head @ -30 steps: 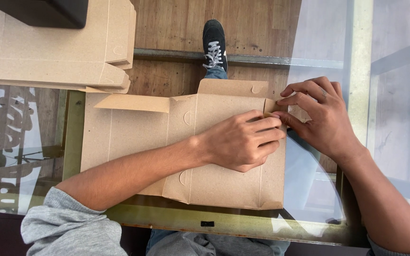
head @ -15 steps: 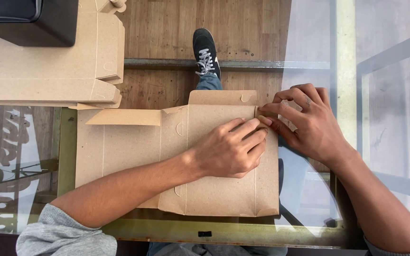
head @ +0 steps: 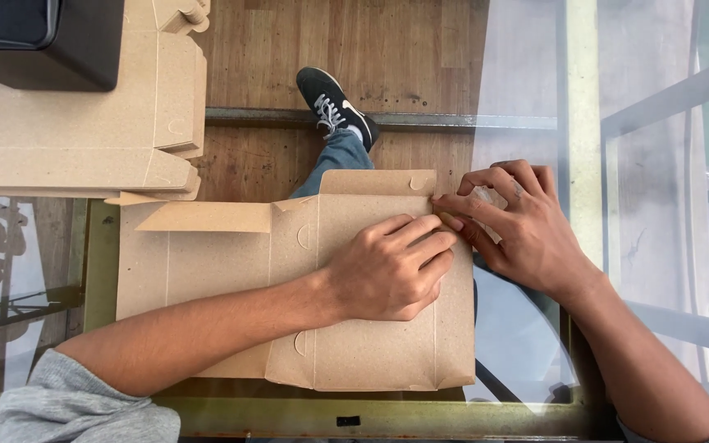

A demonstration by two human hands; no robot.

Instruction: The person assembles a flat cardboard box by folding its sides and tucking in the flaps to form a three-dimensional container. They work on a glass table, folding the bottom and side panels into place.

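We pressed our left hand flat, fingers together, on the flat brown cardboard box blank lying on the glass table, while our right hand pinched its upper right flap.

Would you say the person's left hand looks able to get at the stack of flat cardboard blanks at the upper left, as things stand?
Probably yes. The left hand lies flat on the cardboard box blank, holding nothing, and the stack of blanks sits just beyond that blank's left flap. Nothing stands between them; the black box only covers the stack's far corner.
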